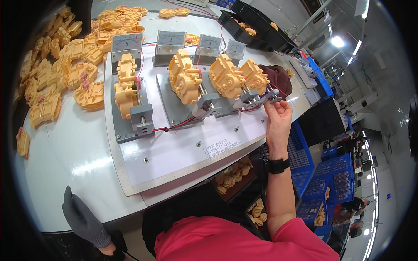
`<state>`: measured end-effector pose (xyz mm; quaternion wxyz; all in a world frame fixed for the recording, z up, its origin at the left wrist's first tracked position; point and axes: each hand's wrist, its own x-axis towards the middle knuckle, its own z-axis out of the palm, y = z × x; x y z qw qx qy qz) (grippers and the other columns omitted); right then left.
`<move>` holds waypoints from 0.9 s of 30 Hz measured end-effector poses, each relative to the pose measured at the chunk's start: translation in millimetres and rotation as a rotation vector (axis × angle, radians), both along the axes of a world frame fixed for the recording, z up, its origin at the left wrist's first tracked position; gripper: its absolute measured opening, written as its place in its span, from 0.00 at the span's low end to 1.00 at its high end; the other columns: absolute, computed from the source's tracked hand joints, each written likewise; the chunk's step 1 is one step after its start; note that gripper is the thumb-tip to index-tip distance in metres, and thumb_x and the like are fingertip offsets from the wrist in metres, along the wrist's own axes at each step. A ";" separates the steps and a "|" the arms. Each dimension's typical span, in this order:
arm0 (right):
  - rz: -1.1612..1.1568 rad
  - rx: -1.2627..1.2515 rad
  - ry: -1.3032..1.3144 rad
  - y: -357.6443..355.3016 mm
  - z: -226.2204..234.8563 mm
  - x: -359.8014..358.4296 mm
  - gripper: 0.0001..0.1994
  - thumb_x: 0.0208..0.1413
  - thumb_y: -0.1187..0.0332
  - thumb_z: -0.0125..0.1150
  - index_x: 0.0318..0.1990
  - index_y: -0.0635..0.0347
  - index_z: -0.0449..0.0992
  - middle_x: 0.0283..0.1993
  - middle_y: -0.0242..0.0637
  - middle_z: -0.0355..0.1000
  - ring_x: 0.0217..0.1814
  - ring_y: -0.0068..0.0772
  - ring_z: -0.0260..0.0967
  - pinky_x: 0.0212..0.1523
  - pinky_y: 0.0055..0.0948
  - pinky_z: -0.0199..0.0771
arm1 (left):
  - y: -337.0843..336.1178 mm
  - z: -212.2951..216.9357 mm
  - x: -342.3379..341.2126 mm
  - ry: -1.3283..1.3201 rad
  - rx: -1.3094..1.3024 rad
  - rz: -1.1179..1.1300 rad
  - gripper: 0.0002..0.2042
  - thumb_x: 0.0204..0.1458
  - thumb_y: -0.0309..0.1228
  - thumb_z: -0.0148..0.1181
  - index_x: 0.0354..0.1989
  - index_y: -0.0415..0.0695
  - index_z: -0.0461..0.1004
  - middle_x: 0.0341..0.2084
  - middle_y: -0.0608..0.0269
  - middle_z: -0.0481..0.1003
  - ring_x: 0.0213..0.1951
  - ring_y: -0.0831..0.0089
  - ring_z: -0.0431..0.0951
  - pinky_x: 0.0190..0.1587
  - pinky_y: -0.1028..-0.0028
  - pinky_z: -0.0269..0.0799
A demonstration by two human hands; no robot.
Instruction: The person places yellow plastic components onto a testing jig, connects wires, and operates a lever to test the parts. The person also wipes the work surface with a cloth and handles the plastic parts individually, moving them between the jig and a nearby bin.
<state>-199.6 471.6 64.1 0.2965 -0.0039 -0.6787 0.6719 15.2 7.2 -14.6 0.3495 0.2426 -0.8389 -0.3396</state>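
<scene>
The right hand [278, 114], right of centre, is raised to the grey clamp [271, 94] beside the rightmost yellow plastic housing [254, 76] on the test board [174, 152]; its fingers are pinched on the clamp. The gloved left hand [82, 219] is rested at the tabletop [65, 148] edge, lower left, fingers apart.

A factory assembly floor: a white worktop [82, 152] bearing a test jig [183, 143] with analogue meters [170, 40], heaps of yellow plastic housings [56, 74] and stacked blue crates [320, 191].
</scene>
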 end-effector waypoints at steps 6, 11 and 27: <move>0.003 -0.009 -0.004 -0.3 0.7 -0.1 0.21 0.60 0.76 0.67 0.53 0.62 0.60 0.47 0.36 0.69 0.49 0.26 0.70 0.54 0.25 0.72 | -1.7 -0.5 1.6 -0.003 -0.023 -0.014 0.16 0.67 0.21 0.48 0.61 0.33 0.72 0.51 0.54 0.77 0.48 0.68 0.75 0.54 0.72 0.69; 0.005 -0.019 -0.010 -0.9 1.7 -1.4 0.20 0.61 0.76 0.66 0.53 0.62 0.60 0.47 0.37 0.70 0.49 0.26 0.71 0.54 0.24 0.72 | -3.2 -3.6 1.7 0.035 0.002 -0.036 0.16 0.67 0.21 0.48 0.60 0.32 0.72 0.53 0.53 0.77 0.51 0.67 0.76 0.56 0.71 0.70; 0.068 -0.028 0.014 4.4 -0.2 -1.3 0.19 0.61 0.77 0.65 0.53 0.61 0.61 0.47 0.35 0.70 0.50 0.24 0.69 0.55 0.23 0.71 | -1.8 -3.4 0.7 0.056 -0.020 -0.037 0.15 0.67 0.20 0.48 0.60 0.32 0.72 0.52 0.53 0.77 0.51 0.66 0.76 0.56 0.71 0.70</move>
